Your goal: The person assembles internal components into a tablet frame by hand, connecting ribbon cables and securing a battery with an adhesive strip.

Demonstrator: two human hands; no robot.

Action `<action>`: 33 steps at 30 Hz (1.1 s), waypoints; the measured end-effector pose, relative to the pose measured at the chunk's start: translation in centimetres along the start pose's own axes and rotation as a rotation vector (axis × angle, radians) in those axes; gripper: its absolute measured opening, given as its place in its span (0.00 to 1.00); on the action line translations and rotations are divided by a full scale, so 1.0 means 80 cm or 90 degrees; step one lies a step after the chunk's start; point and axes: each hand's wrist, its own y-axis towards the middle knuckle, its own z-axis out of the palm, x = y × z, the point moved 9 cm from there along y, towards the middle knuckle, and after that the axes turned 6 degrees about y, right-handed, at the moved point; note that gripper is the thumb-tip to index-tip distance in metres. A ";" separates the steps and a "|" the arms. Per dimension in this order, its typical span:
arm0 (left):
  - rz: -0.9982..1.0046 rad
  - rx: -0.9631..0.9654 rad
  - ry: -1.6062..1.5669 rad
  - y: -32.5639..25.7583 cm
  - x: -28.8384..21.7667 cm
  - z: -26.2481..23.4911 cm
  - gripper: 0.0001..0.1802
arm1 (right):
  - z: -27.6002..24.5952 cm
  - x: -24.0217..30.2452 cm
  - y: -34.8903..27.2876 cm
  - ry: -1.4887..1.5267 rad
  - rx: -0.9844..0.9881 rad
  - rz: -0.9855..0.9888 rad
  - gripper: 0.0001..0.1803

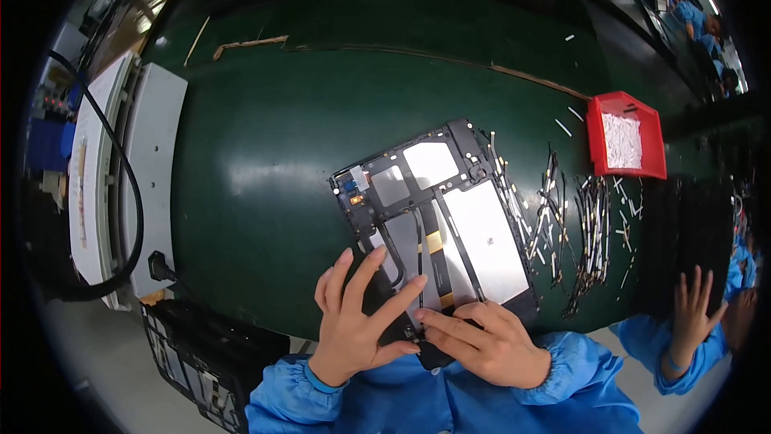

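Note:
An opened tablet-like device (490, 233) lies tilted on the green table, with a black frame and silver panels inside. A thin black cable (419, 245) runs down its middle, beside a dark flat ribbon with gold patches (438, 261). My left hand (353, 326) is spread over the device's near left part, its index fingertip at the cable. At the near edge my right hand (490, 344) rests with bent fingers drawn together. Its fingertips meet the device where the cable's lower end lies; what they pinch, if anything, is hidden.
Bundles of black and white cables (593, 229) lie right of the device, with small white strips scattered about. A red bin (662, 145) holds white pieces. A pale metal housing (157, 169) with a black cord (138, 193) stands left. At right is another person's hand (695, 309).

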 end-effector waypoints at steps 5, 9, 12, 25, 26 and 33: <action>-0.007 -0.003 -0.026 0.028 -0.001 -0.007 0.34 | -0.009 -0.004 -0.001 0.118 0.008 0.045 0.20; -0.041 -0.016 -0.003 0.045 0.014 -0.006 0.26 | -0.005 -0.008 0.003 0.063 0.083 0.143 0.22; -0.052 -0.044 -0.010 0.050 0.008 -0.010 0.28 | 0.009 -0.008 -0.012 0.001 0.085 0.163 0.25; -0.169 -0.152 -0.289 0.016 0.007 -0.010 0.43 | -0.006 0.013 -0.022 0.007 0.095 0.143 0.26; -0.174 -0.185 -0.320 0.003 0.007 -0.011 0.42 | -0.031 0.003 -0.023 0.030 -0.021 0.163 0.25; -0.221 -0.068 -0.181 -0.069 -0.017 0.008 0.35 | -0.073 -0.089 -0.069 -0.050 -0.255 0.343 0.26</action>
